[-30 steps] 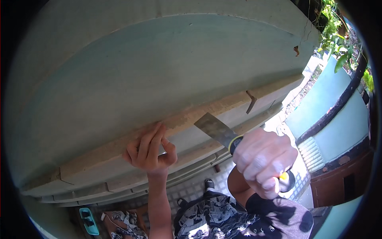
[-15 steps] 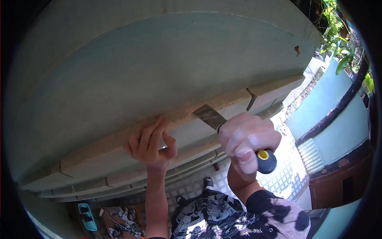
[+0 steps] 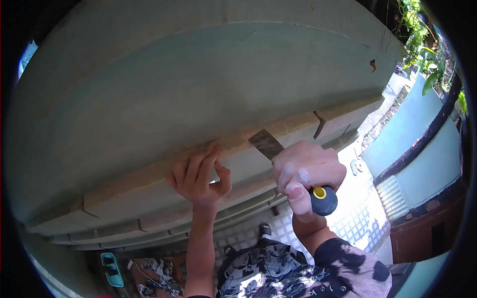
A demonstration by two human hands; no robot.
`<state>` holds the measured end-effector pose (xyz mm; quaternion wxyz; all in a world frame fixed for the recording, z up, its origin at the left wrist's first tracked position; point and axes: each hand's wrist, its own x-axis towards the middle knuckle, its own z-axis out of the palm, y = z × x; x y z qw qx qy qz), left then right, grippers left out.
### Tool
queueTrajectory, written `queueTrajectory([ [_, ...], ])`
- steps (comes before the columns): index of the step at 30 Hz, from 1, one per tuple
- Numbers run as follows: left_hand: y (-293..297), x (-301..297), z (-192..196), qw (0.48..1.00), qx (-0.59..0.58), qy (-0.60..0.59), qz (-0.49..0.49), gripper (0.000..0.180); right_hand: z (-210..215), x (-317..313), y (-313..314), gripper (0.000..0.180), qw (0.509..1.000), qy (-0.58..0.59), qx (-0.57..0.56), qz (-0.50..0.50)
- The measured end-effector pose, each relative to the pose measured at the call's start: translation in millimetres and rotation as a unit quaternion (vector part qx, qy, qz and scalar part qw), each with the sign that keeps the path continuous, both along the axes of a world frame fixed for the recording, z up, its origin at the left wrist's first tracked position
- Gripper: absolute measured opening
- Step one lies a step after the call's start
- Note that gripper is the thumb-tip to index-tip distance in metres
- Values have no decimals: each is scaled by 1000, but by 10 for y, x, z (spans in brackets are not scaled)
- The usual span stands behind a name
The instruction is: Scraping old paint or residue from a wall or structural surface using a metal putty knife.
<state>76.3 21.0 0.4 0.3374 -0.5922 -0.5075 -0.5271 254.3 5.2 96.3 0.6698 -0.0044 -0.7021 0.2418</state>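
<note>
My right hand (image 3: 309, 169) is wrapped around a putty knife with a black and yellow handle (image 3: 324, 200). Its flat metal blade (image 3: 267, 144) reaches up and left to the front edge of a long stone-like ledge (image 3: 236, 144), which looks worn and patchy there. To the left of the blade, my left hand (image 3: 199, 179) rests its fingertips on the same ledge. Its fingers are loosely bent, with the thumb held out to the side, and nothing shows in it.
A pale green wall (image 3: 198, 79) rises behind the ledge, with stepped mouldings below it. A dark notch (image 3: 318, 124) cuts the ledge at right. On the floor at lower left lie a turquoise tray (image 3: 112, 270) and a crumpled patterned cloth (image 3: 161, 273). Plants (image 3: 417, 35) hang at upper right.
The whole view has shifted slightly. My right hand's handle end has swung a little left, while the blade stays at the ledge edge. My left hand remains on the ledge.
</note>
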Motion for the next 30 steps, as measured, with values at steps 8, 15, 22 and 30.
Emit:
queueTrajectory([
  [8,-20,-26,1,1000,4,6,-12,27,0,-56,24,28,999,1,-7,-34],
  [15,2,-19,-5,1000,-3,-1,-6,28,-40,-53,65,31,998,6,-4,-54],
  [22,24,-30,-8,1000,16,0,-6,27,-177,-102,127,14,995,96,20,-22],
  [30,35,-47,-42,1000,11,8,8,25,-117,-27,25,29,997,76,-4,5],
])
